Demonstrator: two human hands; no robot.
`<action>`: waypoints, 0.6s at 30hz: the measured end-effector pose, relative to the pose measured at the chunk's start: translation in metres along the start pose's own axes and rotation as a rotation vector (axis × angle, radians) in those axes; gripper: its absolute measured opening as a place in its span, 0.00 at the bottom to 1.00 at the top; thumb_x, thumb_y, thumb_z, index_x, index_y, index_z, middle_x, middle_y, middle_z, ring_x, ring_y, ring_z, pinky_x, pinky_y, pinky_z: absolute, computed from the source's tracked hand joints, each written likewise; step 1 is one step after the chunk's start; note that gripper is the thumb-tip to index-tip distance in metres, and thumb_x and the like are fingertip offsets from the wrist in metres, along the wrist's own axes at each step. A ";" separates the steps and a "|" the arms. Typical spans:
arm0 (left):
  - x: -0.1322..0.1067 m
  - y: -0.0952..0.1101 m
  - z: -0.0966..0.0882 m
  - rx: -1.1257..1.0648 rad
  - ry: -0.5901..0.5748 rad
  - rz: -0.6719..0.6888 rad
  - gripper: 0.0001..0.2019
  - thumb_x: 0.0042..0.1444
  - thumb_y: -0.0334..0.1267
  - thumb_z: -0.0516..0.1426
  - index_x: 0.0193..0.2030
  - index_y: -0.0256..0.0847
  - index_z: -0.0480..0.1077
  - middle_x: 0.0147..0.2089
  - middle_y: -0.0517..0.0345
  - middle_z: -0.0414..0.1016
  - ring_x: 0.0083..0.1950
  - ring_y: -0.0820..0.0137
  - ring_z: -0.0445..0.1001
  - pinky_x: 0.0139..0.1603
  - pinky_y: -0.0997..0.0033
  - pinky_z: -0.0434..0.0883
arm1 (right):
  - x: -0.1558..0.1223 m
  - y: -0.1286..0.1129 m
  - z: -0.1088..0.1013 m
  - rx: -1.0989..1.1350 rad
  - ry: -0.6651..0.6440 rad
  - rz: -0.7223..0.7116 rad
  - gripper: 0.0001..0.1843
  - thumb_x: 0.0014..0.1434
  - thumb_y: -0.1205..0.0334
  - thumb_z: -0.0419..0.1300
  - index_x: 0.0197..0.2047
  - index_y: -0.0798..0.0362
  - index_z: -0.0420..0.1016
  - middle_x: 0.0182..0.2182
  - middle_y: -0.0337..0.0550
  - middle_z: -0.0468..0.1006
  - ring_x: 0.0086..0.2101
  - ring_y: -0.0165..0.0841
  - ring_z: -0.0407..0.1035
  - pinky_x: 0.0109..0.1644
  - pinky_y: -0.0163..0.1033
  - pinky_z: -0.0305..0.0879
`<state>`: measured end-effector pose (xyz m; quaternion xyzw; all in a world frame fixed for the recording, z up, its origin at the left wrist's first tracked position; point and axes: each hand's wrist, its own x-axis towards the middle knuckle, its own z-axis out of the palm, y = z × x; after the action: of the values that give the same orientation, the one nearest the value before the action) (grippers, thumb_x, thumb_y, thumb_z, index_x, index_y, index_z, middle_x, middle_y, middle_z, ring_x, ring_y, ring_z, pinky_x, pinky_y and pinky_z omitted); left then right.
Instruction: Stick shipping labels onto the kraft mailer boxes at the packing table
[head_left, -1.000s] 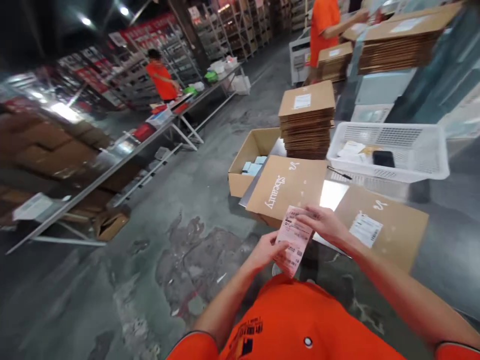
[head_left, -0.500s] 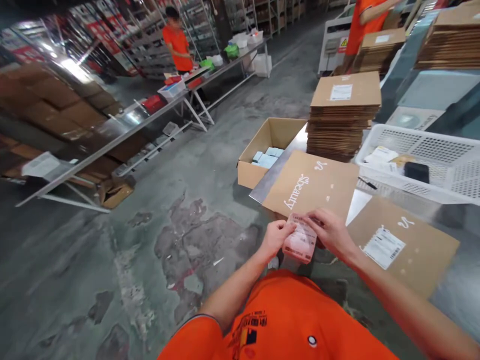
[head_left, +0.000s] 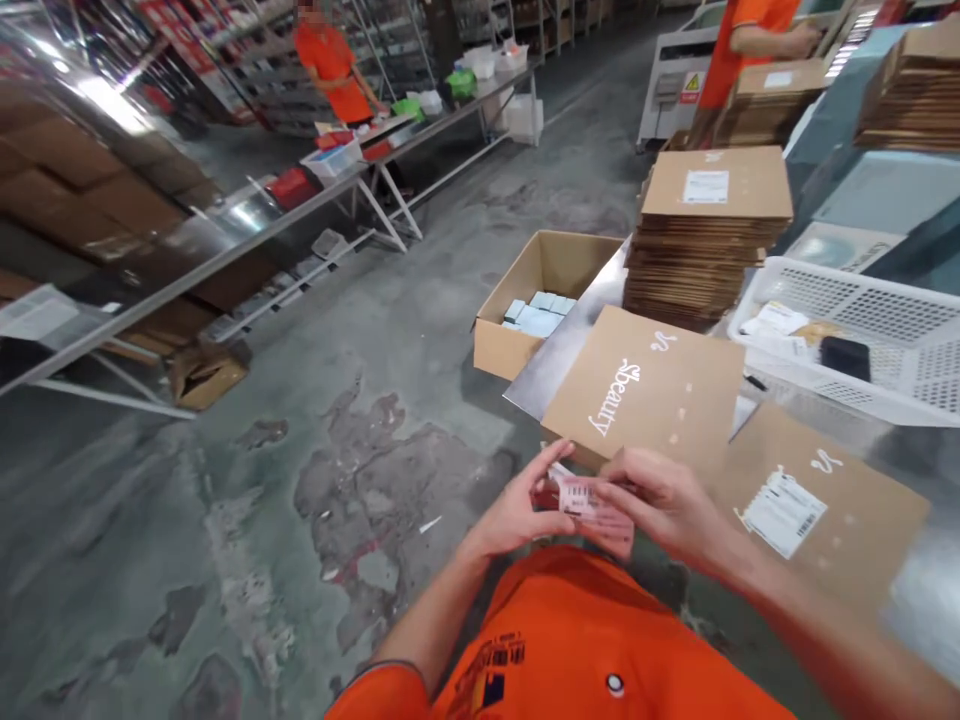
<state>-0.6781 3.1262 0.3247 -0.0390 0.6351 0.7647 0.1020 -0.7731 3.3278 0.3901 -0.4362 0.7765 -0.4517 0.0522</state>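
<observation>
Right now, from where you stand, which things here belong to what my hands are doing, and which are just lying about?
Likely in use: left hand, right hand, printed pink slip, kraft card printed Beauty, labelled kraft card.

Likely just lying about: stack of flat cartons, open carton of pale blue packs, white plastic crate.

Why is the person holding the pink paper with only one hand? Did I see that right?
Not quite, it isn't one hand. The head view shows two: the left hand and the right hand are both holding the pink paper.
</observation>
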 end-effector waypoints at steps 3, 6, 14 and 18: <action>0.007 0.010 0.014 0.041 -0.029 0.018 0.38 0.39 0.46 0.72 0.59 0.39 0.71 0.55 0.47 0.76 0.52 0.58 0.74 0.53 0.64 0.70 | -0.003 -0.003 0.003 -0.020 0.069 0.048 0.19 0.68 0.49 0.54 0.33 0.52 0.76 0.27 0.42 0.75 0.29 0.30 0.69 0.31 0.34 0.62; 0.017 0.004 0.029 0.016 0.002 0.054 0.29 0.42 0.45 0.71 0.50 0.36 0.75 0.46 0.51 0.78 0.49 0.62 0.74 0.54 0.66 0.69 | -0.007 0.006 0.006 -0.027 0.135 0.138 0.19 0.67 0.48 0.55 0.33 0.52 0.76 0.27 0.42 0.76 0.28 0.30 0.69 0.30 0.33 0.62; 0.039 -0.053 0.025 -0.102 0.115 -0.152 0.28 0.31 0.44 0.73 0.38 0.34 0.71 0.34 0.58 0.74 0.35 0.70 0.71 0.38 0.72 0.69 | 0.018 0.080 -0.017 -0.106 0.344 0.355 0.21 0.61 0.42 0.56 0.35 0.52 0.76 0.33 0.45 0.79 0.33 0.35 0.70 0.38 0.39 0.66; 0.035 -0.088 0.007 0.005 0.181 -0.199 0.23 0.34 0.43 0.70 0.37 0.33 0.73 0.33 0.58 0.74 0.33 0.71 0.69 0.34 0.73 0.66 | 0.049 0.131 -0.035 -0.428 0.324 0.412 0.19 0.62 0.49 0.56 0.43 0.56 0.76 0.42 0.53 0.78 0.43 0.43 0.70 0.47 0.45 0.65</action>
<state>-0.6934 3.1523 0.2349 -0.1706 0.6365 0.7426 0.1197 -0.9027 3.3431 0.3277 -0.1934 0.9238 -0.3219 -0.0744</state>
